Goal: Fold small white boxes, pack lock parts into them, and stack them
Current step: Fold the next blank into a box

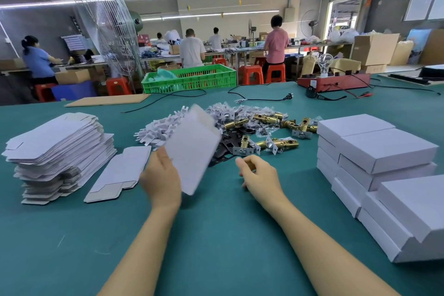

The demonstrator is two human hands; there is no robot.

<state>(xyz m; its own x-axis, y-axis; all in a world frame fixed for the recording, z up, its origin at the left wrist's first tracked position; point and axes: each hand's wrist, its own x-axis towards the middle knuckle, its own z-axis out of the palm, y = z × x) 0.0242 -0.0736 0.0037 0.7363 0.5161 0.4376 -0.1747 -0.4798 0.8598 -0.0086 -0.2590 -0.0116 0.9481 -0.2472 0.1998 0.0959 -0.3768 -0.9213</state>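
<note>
My left hand grips a flat white box blank by its lower left edge and holds it tilted above the green table. My right hand hovers low over the table with its fingers curled; something brass shows between them, too hidden to name. Beyond the hands lies a pile of brass latch parts, black plates and bagged pieces. A tall stack of flat blanks stands at the left, with one loose blank beside it. Finished white boxes are stacked at the right.
Small white card inserts are heaped behind the held blank. A cable with a plug, a red tester box, a cardboard sheet and a green crate lie at the far edge. People work at benches beyond.
</note>
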